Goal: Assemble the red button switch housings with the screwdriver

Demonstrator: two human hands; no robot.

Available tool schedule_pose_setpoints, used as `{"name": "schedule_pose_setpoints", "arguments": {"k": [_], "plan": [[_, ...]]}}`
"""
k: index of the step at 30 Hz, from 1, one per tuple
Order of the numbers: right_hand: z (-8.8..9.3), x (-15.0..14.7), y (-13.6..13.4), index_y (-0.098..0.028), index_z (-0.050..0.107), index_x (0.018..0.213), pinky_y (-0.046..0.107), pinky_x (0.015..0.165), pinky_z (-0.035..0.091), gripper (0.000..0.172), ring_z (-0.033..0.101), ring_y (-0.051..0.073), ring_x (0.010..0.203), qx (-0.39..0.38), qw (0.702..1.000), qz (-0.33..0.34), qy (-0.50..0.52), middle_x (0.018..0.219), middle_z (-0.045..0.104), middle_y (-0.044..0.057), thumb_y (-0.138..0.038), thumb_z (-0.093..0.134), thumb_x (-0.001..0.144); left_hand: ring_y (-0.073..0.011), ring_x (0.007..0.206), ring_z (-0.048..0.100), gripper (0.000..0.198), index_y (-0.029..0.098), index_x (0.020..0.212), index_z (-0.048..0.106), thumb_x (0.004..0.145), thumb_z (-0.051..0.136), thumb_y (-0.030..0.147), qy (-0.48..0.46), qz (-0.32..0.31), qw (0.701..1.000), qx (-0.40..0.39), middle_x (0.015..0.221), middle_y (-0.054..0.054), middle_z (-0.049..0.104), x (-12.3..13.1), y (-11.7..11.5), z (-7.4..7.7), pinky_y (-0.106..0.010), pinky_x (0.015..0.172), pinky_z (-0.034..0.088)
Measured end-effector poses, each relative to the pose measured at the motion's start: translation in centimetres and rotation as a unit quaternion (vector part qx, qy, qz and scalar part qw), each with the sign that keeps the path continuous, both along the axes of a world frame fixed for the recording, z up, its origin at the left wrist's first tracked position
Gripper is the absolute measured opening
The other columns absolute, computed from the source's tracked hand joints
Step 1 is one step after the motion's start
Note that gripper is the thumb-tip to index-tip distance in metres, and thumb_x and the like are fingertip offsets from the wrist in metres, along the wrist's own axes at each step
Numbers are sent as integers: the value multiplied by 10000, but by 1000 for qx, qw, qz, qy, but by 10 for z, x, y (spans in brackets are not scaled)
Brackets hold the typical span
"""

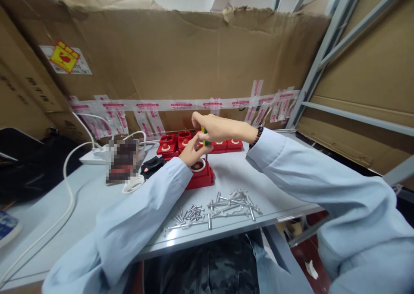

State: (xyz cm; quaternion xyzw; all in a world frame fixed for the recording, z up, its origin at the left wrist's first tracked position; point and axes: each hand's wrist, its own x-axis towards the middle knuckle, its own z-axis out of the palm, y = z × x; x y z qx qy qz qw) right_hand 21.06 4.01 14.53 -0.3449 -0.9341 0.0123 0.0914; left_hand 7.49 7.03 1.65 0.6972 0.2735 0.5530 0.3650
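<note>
My right hand (220, 128) is closed over the top of a screwdriver (207, 143) with a green and yellow handle. Lower down, my left hand (193, 151) has its fingers around the same handle. The screwdriver stands upright, its shaft pointing down at a red box-shaped unit (201, 181) with a white ring on top. Its tip is too small to make out. Behind my hands, several similar red units (166, 147) stand in rows, partly hidden. Nearer to me lie a pile of small screws (193, 214) and a heap of longer metal pins with pale clips (234, 204).
On the left are a power strip (92, 156), a blurred-out item (122, 162), a black object (152, 166) and a coiled white cable (133, 184). A large cardboard box (181, 61) walls off the back. Grey metal shelving (318, 76) rises at right.
</note>
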Motion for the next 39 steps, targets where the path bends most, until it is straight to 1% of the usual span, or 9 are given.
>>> {"name": "schedule_pose_setpoints", "arguments": {"k": [4,8,11,16,20,25,32,36,39], "plan": [[5,2,-1,-180,371,995,262,579,362,316,478,137,708,-18,999,-8,-27,936,563,53,-201,598,775,-260,947,610,237,167,836,642,718,528,338,-26,-34,999,-25,850,-43,688,-2,0,-2,-371,892,447],[7,5,-2,-163,393,1042,277,585,376,378,517,169,752,-2,998,-51,-35,962,574,84,-346,617,798,-249,877,649,274,161,890,652,664,701,308,-7,-63,997,-42,802,-41,710,0,-9,3,-373,870,464],[7,2,-4,-154,437,1041,295,555,358,406,549,202,729,15,993,-109,-43,889,594,99,-499,530,850,-238,844,652,346,156,836,632,565,813,273,-19,-31,999,-41,776,-40,708,2,-10,2,-368,864,467],[8,-3,-7,-163,468,1053,288,539,349,312,549,183,690,13,995,-80,-55,875,623,86,-363,568,835,-244,903,645,351,168,863,643,608,795,355,-59,-26,997,-46,842,-37,706,0,-4,-3,-360,859,473],[10,1,-3,-179,480,1040,284,538,346,373,551,186,694,7,995,-75,-67,870,631,79,-458,577,812,-253,916,647,314,156,820,678,712,690,450,-55,-46,996,-53,795,-51,705,-1,-4,-2,-375,893,465],[11,2,-6,-159,526,887,292,530,318,293,557,195,695,36,992,-105,-65,841,632,105,-448,526,842,-226,927,631,381,175,889,636,595,824,329,-50,-4,998,-27,865,-30,684,-1,-6,-1,-329,836,482],[8,3,-7,-169,542,1027,275,563,326,342,547,181,708,35,996,-73,-44,843,647,75,-423,582,802,-236,934,626,342,170,880,658,670,723,432,-77,-24,995,-67,859,-42,689,1,-3,-1,-345,843,475],[5,5,-5,-152,570,928,278,566,312,289,538,177,703,59,992,-103,-32,811,634,85,-427,524,850,-210,867,626,379,168,886,629,586,812,310,-45,-7,998,-44,814,-24,668,1,-6,0,-331,835,469],[2,5,-4,-155,547,932,272,585,318,212,509,156,704,70,996,-59,-8,817,620,63,-344,556,837,-177,856,597,384,188,891,600,581,810,273,-31,12,999,-23,837,-1,644,0,-7,1,-282,799,461]]}}
